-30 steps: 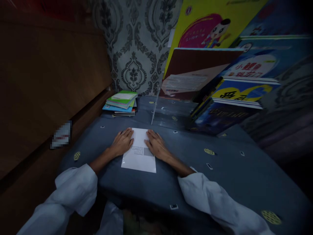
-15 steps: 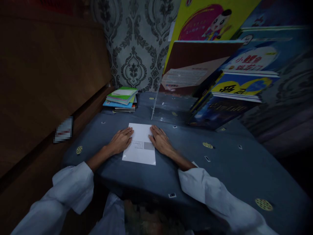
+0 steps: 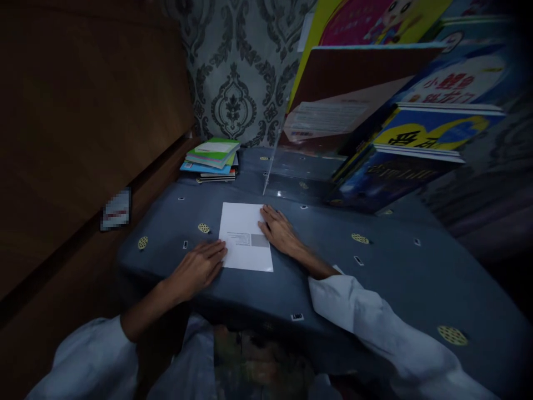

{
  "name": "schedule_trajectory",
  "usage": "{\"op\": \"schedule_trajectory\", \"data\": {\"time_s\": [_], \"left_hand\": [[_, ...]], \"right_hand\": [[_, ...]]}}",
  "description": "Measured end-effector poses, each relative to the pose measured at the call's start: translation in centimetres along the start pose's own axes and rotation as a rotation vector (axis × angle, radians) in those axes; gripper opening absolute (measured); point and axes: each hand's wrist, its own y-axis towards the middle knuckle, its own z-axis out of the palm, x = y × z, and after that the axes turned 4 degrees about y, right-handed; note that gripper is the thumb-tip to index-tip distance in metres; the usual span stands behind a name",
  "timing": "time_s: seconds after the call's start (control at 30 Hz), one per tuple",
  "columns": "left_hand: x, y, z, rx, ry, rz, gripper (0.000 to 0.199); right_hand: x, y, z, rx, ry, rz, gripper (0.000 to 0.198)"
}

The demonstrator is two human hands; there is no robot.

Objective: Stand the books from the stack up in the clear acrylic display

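Observation:
A white sheet of paper (image 3: 244, 219) with a small block of grey print lies flat on the cloth-covered table (image 3: 316, 300). My left hand (image 3: 202, 264) rests with its fingertips on the sheet's lower left edge, palm down and fingers outstretched. At the upper right edge, the fingers of my right hand (image 3: 280, 229) are spread and touch the paper. Neither hand grips anything. Whether the white piece is one sheet or several layers, I cannot tell.
Beyond the paper, a stack of books (image 3: 212, 158) sits by the wooden panel (image 3: 91, 100). A clear stand (image 3: 287, 172) holds several upright picture books (image 3: 416, 172) at the back right. Patterned wallpaper (image 3: 233, 105) covers the wall behind.
My left hand has slid down the paper's left edge towards me. My right hand stays at the upper right edge. The whole view has shifted slightly.

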Motion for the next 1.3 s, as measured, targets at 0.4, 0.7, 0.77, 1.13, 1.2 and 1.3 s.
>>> {"op": "schedule_trajectory", "data": {"time_s": [0.4, 0.7, 0.77, 1.13, 1.2, 1.3], "left_hand": [[-1.0, -0.3, 0.4, -0.042, 0.034, -0.033, 0.036], [-1.1, -0.5, 0.6, -0.06, 0.055, -0.044, 0.037], [-1.2, -0.5, 0.6, -0.054, 0.075, -0.039, 0.037], [-4.3, 0.5, 1.5, 0.028, 0.087, 0.048, 0.044], [-4.9, 1.0, 1.6, 0.041, 0.073, 0.07, 0.045], [-5.4, 1.5, 1.6, 0.058, 0.069, 0.084, 0.045]], "right_hand": [[5.9, -6.9, 0.6, 0.015, 0.059, -0.266, 0.047], [5.5, -11.7, -0.3, -0.018, 0.139, -0.419, 0.049], [5.1, -12.1, -0.8, -0.035, 0.127, -0.401, 0.048], [5.3, -12.2, -0.9, -0.1, 0.151, -0.361, 0.044], [5.2, -12.2, -0.8, -0.105, 0.135, -0.362, 0.043], [5.1, -12.2, -0.6, -0.111, 0.117, -0.388, 0.043]]}}
